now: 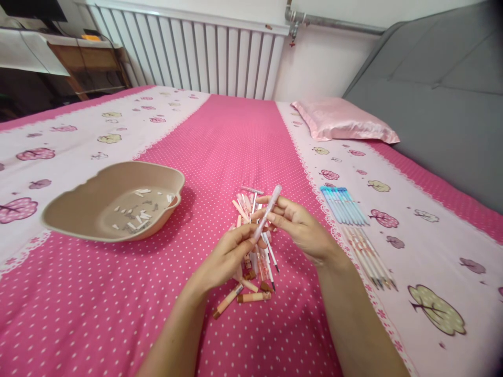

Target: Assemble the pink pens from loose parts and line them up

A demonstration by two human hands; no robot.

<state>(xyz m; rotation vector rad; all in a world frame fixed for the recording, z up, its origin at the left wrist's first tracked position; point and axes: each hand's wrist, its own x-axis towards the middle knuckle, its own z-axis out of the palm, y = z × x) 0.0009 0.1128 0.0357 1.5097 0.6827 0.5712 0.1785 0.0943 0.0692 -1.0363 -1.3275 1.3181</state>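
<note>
A slim, pale pink pen [274,200] is held aslant above the bed, its upper end pointing away from me. My left hand [230,255] pinches its lower end, while the fingers of my right hand [301,226] close around its middle. Beneath both hands lies a loose pile of pen parts [271,262]: white sticks with dark tips, pink pieces and patterned barrels. Several peach caps with brown ends [253,297] lie at the near side of the pile. My hands hide much of its middle.
At the left stands a beige basin [98,207] holding small white bits. Right of my hands are a row of blue pens [342,205] and a row of patterned pens [369,256]. Farther back are a pink pillow [341,118], a grey headboard [436,78] and a white radiator [188,47].
</note>
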